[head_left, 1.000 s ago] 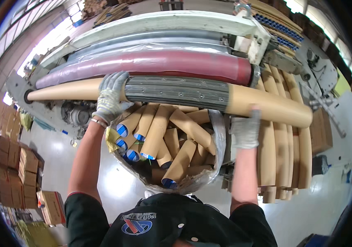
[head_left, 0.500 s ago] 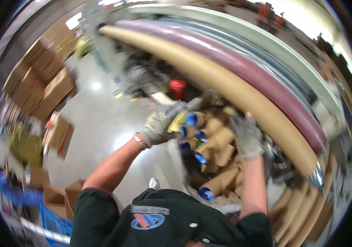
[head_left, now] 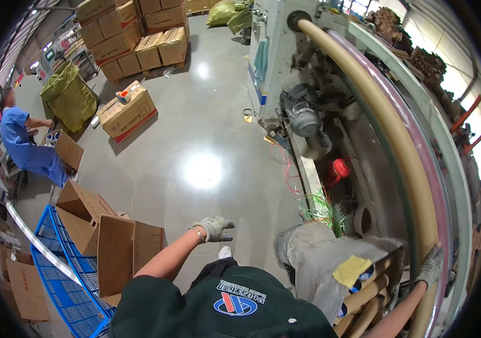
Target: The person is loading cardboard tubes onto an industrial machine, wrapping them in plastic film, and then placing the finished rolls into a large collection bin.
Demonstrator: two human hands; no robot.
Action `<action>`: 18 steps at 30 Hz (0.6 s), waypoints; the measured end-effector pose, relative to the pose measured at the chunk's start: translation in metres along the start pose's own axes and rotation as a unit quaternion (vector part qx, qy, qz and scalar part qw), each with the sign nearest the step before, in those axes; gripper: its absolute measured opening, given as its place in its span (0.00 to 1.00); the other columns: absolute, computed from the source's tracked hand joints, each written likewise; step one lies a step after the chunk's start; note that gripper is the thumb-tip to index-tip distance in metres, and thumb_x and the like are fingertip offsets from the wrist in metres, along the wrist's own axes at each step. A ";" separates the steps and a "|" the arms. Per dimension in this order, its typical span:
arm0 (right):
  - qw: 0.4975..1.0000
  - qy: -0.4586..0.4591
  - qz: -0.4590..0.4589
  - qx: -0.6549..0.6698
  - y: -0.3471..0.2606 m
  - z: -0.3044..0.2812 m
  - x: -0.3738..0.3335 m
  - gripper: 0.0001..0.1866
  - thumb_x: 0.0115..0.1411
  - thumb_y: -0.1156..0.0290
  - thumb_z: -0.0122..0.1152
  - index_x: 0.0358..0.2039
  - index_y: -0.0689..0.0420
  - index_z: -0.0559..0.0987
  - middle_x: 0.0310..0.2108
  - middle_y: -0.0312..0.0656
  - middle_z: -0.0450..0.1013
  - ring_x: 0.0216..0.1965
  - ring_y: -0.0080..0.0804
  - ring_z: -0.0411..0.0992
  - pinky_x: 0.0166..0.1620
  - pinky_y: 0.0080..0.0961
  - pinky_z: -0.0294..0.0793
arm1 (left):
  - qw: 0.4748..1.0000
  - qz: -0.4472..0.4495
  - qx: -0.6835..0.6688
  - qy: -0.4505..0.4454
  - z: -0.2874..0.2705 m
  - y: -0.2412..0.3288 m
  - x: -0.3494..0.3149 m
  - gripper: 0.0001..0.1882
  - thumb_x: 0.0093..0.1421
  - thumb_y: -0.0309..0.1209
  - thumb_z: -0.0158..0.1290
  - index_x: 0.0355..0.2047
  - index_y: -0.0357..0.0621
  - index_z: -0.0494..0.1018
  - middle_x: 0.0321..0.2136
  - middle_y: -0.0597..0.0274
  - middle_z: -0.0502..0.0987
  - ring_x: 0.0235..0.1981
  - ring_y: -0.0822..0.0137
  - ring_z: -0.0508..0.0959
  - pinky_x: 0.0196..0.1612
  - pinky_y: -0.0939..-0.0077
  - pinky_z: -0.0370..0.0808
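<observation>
My left hand point(head_left: 215, 228), in a grey-white work glove, hangs over the floor with its fingers stretched out and nothing in it. My right hand point(head_left: 432, 266), gloved as well, rests with extended fingers against the long tan roll point(head_left: 390, 104), beside the pink plastic-covered roll point(head_left: 406, 118). Between my arms, a yellow cloth point(head_left: 352, 271) lies on the grey plastic covering point(head_left: 325, 281) of a bin-like container. Brown cardboard tubes point(head_left: 364, 296), some with blue ends, show next to the cloth.
A motor point(head_left: 302, 115) and a red fitting point(head_left: 339, 169) sit under the rolls. Open cartons point(head_left: 119, 253) and blue plastic crates point(head_left: 54, 270) stand at left. A person in blue point(head_left: 26, 141) works farther left, near a closed carton point(head_left: 128, 112). Stacked boxes point(head_left: 122, 42) are beyond.
My view has swung leftward. My left hand has left the yellow cloth, which now lies on the plastic covering. My right hand has moved from near the tubes onto the tan roll.
</observation>
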State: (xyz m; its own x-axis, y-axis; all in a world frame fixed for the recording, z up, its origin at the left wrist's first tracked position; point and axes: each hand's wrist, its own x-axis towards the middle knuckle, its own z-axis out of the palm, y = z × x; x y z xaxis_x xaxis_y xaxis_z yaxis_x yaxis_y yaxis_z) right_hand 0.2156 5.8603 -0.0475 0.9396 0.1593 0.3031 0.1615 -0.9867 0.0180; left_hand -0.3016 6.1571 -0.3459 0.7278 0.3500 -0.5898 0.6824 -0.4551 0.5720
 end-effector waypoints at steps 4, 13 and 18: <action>0.780 0.275 -0.381 -0.414 0.016 0.112 0.127 0.24 0.63 0.60 0.37 0.55 0.60 0.64 0.51 0.54 0.66 0.50 0.47 0.66 0.53 0.34 0.64 | 0.999 -0.030 -0.032 -0.013 -0.060 -0.053 0.036 0.28 0.54 0.46 0.51 0.51 0.46 0.66 0.48 0.53 0.71 0.51 0.56 0.69 0.53 0.64 0.66; 0.969 -0.069 -0.236 -0.004 -0.458 0.055 0.100 0.30 0.61 0.47 0.31 0.51 0.58 0.67 0.45 0.55 0.69 0.48 0.49 0.68 0.50 0.42 0.65 | 0.995 0.088 -0.050 -0.005 -0.226 -0.059 0.210 0.28 0.52 0.46 0.55 0.49 0.42 0.69 0.46 0.52 0.72 0.47 0.54 0.73 0.49 0.66 0.69; 0.930 -0.133 -0.343 0.006 -0.579 0.081 0.166 0.33 0.60 0.45 0.31 0.46 0.62 0.70 0.44 0.56 0.69 0.47 0.48 0.69 0.51 0.39 0.65 | 0.993 0.085 0.030 0.081 -0.311 -0.067 0.309 0.26 0.52 0.44 0.56 0.47 0.42 0.69 0.45 0.51 0.73 0.47 0.54 0.72 0.51 0.66 0.68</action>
State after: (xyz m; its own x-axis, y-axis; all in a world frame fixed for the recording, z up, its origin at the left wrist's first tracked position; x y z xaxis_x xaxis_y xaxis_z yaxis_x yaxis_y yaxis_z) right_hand 0.3024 6.4605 -0.0851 0.6562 0.7543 -0.0214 0.7514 -0.6506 0.1098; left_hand -0.1016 6.5509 -0.3892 0.8373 0.3877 -0.3855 0.5463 -0.5659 0.6175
